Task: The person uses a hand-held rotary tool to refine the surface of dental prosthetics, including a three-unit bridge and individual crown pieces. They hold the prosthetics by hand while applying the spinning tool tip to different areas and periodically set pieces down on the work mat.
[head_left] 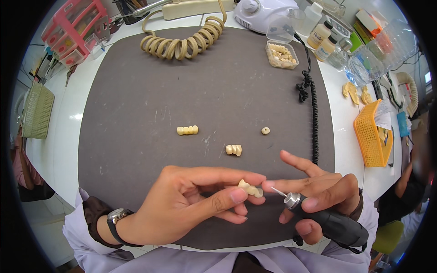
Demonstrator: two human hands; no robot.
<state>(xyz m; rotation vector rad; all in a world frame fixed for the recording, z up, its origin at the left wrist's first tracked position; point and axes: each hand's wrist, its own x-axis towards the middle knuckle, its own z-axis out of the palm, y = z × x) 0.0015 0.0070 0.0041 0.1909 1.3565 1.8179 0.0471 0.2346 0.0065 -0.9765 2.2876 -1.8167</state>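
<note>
pinching cream tooth piece [249, 187] in left hand [191, 193], lower centre | gripping handpiece [337, 226] in right hand [334, 191] | likely light, stiff, brittle; hold by sides

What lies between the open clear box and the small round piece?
The head view shows only bare grey mat between the clear box and the round piece.

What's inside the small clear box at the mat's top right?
A heap of small, cream, tooth-like pieces lies in the clear box, whose lid is open. The upper pieces cover whatever lies beneath, so the bottom of the heap can't be seen.
</note>
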